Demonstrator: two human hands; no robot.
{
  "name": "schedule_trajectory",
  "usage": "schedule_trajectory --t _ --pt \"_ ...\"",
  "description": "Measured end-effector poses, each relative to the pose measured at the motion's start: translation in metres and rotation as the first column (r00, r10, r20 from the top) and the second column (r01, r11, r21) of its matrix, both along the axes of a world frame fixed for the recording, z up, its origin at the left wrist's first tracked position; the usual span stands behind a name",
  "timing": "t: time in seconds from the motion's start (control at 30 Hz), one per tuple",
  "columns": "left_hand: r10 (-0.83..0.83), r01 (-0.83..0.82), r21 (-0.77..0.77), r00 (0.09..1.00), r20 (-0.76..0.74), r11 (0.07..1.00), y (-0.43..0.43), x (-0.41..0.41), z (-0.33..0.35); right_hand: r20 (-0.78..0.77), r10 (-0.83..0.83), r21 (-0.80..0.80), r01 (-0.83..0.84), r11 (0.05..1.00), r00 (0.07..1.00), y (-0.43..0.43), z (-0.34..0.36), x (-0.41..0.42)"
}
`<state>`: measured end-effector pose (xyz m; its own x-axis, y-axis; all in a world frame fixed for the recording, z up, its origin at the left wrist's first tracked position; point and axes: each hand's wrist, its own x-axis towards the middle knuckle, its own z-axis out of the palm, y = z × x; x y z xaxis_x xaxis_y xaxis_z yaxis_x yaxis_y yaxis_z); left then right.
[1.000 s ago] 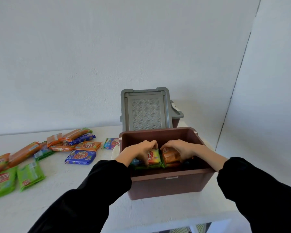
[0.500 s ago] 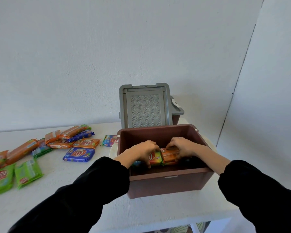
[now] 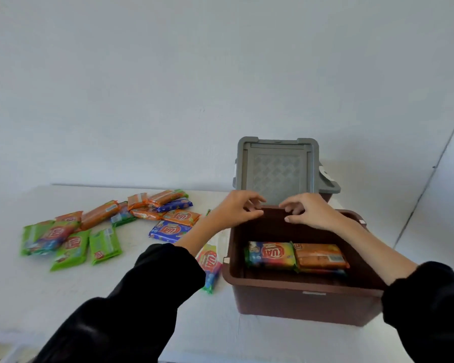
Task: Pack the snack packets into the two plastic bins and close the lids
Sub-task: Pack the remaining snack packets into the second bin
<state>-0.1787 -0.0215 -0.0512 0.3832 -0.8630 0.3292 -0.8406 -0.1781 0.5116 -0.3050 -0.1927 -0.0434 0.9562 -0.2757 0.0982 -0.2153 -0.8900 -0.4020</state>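
A brown plastic bin (image 3: pixel 307 305) stands open at the table's front right. Inside it lie a rainbow-coloured snack packet (image 3: pixel 270 255) and an orange packet (image 3: pixel 320 256), side by side. My left hand (image 3: pixel 233 209) and my right hand (image 3: pixel 307 212) hover above the bin's far rim with fingers loosely curled, holding nothing. Behind the bin a grey lid (image 3: pixel 277 171) stands upright against a second bin (image 3: pixel 328 191), which is mostly hidden. One rainbow packet (image 3: pixel 210 265) lies on the table just left of the brown bin.
Several loose packets, orange (image 3: pixel 181 217), blue (image 3: pixel 168 230) and green (image 3: pixel 104 244), are scattered over the left half of the white table (image 3: pixel 116 297). White walls close in behind and to the right. The table's front edge runs below my sleeves.
Both hands have come up out of the bin, leaving the two packets lying on its floor. They now hang over the far rim. The camera has shifted left and closer.
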Motion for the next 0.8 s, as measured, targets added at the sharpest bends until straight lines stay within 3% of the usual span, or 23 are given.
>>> schedule_trajectory --t 0.07,0.2,0.33,0.43,0.53,0.63,0.8 --pt "0.104 -0.105 -0.097 0.994 -0.018 0.990 0.028 0.018 0.009 0.087 0.038 0.026 -0.041 0.999 0.995 0.023 0.011 0.024" --pt "0.369 -0.380 -0.147 0.925 -0.097 0.913 0.089 0.055 0.017 0.163 0.167 0.029 -0.174 0.984 0.972 0.074 0.019 0.079" --pt "0.633 -0.653 -0.098 0.754 -0.174 0.751 0.145 0.085 0.008 0.149 0.283 -0.004 -0.286 0.958 0.947 0.124 0.011 0.132" --pt "0.772 -0.780 -0.004 0.621 -0.134 0.626 0.178 0.106 -0.014 0.093 0.357 -0.038 -0.355 0.934 0.929 0.158 -0.003 0.170" --pt "0.862 -0.851 0.139 0.496 -0.103 0.506 0.199 0.123 -0.046 0.035 0.457 -0.046 -0.455 0.889 0.889 0.184 -0.026 0.203" --pt "0.917 -0.862 0.316 0.392 -0.078 0.396 0.206 0.129 -0.076 -0.089 0.445 -0.069 -0.451 0.890 0.891 0.202 -0.045 0.224" --pt "0.927 -0.835 0.429 0.375 -0.013 0.344 0.207 0.132 -0.110 -0.270 0.390 -0.160 -0.441 0.883 0.880 0.207 -0.078 0.237"
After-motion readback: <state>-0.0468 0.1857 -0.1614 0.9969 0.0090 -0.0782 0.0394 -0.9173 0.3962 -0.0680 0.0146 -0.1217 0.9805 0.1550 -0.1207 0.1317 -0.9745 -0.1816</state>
